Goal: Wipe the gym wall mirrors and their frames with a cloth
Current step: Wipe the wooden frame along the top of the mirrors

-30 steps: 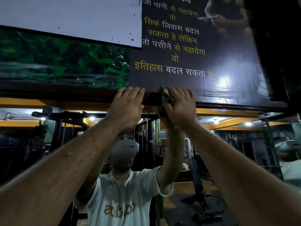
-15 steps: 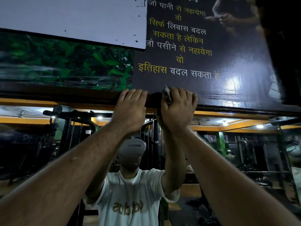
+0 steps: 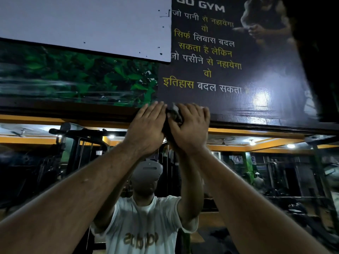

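A dark grey cloth (image 3: 174, 114) is bunched against the dark wooden top frame (image 3: 73, 110) of the wall mirror (image 3: 266, 180). My right hand (image 3: 190, 129) holds the cloth with thumb and fingers wrapped over it and presses it on the frame. My left hand (image 3: 146, 127) lies right beside it, fingers straight, flat on the frame and touching the cloth's left side. Most of the cloth is hidden under the two hands. The mirror reflects a person in a white shirt with both arms raised.
Above the frame hang a black gym banner (image 3: 211, 61) with yellow and white writing, a leafy green panel (image 3: 82, 77) and a white board (image 3: 82, 22). The mirror reflects gym machines (image 3: 78, 143), ceiling lights and orange beams.
My left hand has slid right until it meets my right hand and the cloth. Both hands sit slightly higher on the frame, and the view has tilted up.
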### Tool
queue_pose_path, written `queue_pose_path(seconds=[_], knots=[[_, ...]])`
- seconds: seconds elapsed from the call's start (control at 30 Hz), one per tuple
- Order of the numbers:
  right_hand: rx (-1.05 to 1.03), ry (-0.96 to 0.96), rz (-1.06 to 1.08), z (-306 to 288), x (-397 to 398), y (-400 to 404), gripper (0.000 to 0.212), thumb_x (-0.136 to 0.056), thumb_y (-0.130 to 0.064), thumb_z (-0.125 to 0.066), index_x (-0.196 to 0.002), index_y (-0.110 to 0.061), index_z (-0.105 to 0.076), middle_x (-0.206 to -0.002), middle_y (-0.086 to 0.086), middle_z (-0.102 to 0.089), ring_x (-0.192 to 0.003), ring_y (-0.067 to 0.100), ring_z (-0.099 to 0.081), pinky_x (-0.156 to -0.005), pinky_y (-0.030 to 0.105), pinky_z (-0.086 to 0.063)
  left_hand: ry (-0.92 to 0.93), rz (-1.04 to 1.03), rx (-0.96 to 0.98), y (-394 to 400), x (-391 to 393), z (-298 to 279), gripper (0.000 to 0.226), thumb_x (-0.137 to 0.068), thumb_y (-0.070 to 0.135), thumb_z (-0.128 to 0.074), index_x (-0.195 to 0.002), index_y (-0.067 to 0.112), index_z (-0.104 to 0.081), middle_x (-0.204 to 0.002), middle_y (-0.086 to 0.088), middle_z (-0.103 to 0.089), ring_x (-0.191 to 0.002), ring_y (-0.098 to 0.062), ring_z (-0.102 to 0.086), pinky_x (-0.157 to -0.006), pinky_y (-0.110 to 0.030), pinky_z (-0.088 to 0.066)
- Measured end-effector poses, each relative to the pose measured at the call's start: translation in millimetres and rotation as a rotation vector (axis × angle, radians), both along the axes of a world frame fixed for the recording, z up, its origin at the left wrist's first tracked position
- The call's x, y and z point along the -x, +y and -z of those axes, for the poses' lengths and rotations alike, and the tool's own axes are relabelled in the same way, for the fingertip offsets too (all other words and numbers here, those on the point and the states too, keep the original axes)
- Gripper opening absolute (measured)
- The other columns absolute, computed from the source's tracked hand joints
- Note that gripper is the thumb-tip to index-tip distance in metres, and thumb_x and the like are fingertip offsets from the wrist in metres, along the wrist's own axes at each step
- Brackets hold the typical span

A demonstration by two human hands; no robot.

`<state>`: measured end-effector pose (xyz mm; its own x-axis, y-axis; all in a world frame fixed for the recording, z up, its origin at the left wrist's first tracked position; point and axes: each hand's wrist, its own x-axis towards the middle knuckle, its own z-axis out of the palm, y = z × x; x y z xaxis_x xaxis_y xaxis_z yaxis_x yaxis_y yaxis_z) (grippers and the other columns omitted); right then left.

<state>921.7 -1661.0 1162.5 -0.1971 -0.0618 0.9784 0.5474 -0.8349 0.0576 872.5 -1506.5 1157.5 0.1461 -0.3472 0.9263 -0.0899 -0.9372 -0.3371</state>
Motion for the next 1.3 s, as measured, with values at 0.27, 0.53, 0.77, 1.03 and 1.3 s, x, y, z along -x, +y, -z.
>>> queue_pose_path(seconds=[0.27,0.53,0.77,1.03,1.3], knots=[[-0.086,0.052,0.042,-6.8,-2.2,4.3,0.044,-0.102,-0.057,-0.039,-0.123,-0.028,-0.066,-0.123,-0.003,-0.068,-0.123,0.021,-0.055,-0.118,0.054,-0.028,-0.08,-0.029,0.104,61.7,8.8,2.1,0.064,-0.106,0.043,-0.037,-0.157,0.005,-0.03,-0.163,-0.012,-0.032,-0.153,-0.026,-0.024,-0.127,-0.042,-0.01],[0.13,-0.035,0.038,0.5,11.6,71.6,0.047,-0.098,-0.049,-0.042,-0.132,-0.026,-0.065,-0.128,-0.002,-0.068,-0.129,0.023,-0.055,-0.119,0.051,-0.028,-0.072,-0.046,0.071,96.3,14.8,0.1,0.064,-0.102,0.038,-0.033,-0.157,0.006,-0.03,-0.163,-0.011,-0.033,-0.153,-0.025,-0.024,-0.127,-0.04,-0.006],[-0.143,0.037,0.027,-4.6,17.5,109.6,0.044,-0.097,-0.047,-0.04,-0.12,-0.024,-0.068,-0.121,0.0,-0.068,-0.124,0.026,-0.054,-0.12,0.056,-0.025,-0.079,-0.071,0.036,133.1,19.5,1.0,0.059,-0.105,0.034,-0.039,-0.156,0.005,-0.031,-0.161,-0.013,-0.035,-0.15,-0.028,-0.027,-0.127,-0.042,-0.012],[-0.196,0.107,0.057,-4.9,24.5,112.9,0.046,-0.096,-0.049,-0.039,-0.122,-0.021,-0.066,-0.127,0.005,-0.065,-0.13,0.028,-0.05,-0.122,0.054,-0.021,-0.06,-0.096,0.065,170.6,35.9,0.8,0.062,-0.106,0.041,-0.036,-0.157,0.006,-0.029,-0.162,-0.011,-0.034,-0.151,-0.026,-0.027,-0.127,-0.041,-0.013],[0.054,0.005,0.094,2.4,29.9,153.0,0.049,-0.096,-0.046,-0.043,-0.131,-0.021,-0.065,-0.127,0.004,-0.066,-0.126,0.029,-0.055,-0.12,0.054,-0.025,-0.034,-0.071,0.0,184.7,40.0,0.2,0.06,-0.106,0.035,-0.037,-0.158,0.006,-0.028,-0.162,-0.013,-0.033,-0.152,-0.027,-0.026,-0.126,-0.04,-0.011]])
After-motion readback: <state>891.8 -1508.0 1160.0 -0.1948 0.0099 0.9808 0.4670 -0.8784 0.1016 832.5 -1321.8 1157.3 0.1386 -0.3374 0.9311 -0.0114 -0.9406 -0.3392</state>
